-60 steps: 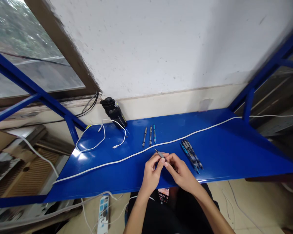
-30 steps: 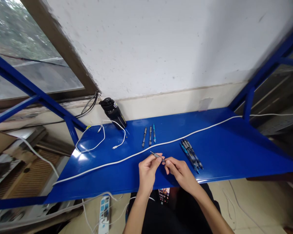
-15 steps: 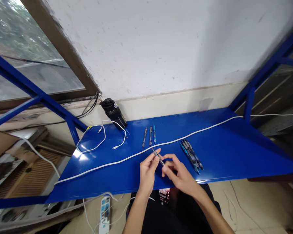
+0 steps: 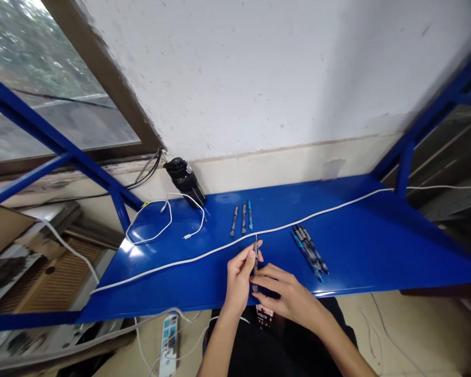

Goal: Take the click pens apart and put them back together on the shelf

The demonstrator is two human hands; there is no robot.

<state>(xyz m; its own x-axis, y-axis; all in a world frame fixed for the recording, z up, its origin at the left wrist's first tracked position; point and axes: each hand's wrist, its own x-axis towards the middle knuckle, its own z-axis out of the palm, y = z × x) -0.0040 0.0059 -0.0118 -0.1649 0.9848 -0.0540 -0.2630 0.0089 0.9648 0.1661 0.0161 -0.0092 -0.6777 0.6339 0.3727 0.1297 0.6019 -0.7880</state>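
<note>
A grey pen (image 4: 256, 264) stands nearly in line with my view over the front part of the blue table (image 4: 357, 246), its tip pointing away from me. My left hand (image 4: 238, 277) pinches its upper part between thumb and fingers. At the pen's lower end, the thumb and fingers of my right hand (image 4: 288, 293) close around it. Beyond the white cable lie two grey pens (image 4: 234, 220) and a light-blue pen (image 4: 250, 215), side by side. To the right of my hands rests a bunch of several grey and blue pens (image 4: 310, 252).
A long white cable (image 4: 204, 255) crosses the table. A black bottle (image 4: 186, 182) stands at the back left beside a looped white charging cable (image 4: 170, 220). Blue frame bars (image 4: 120, 207) rise at both ends. A power strip (image 4: 169, 340) lies on the floor.
The pen has turned from slanting to nearly straight away from me. My right hand has moved down and slightly left to its lower end.
</note>
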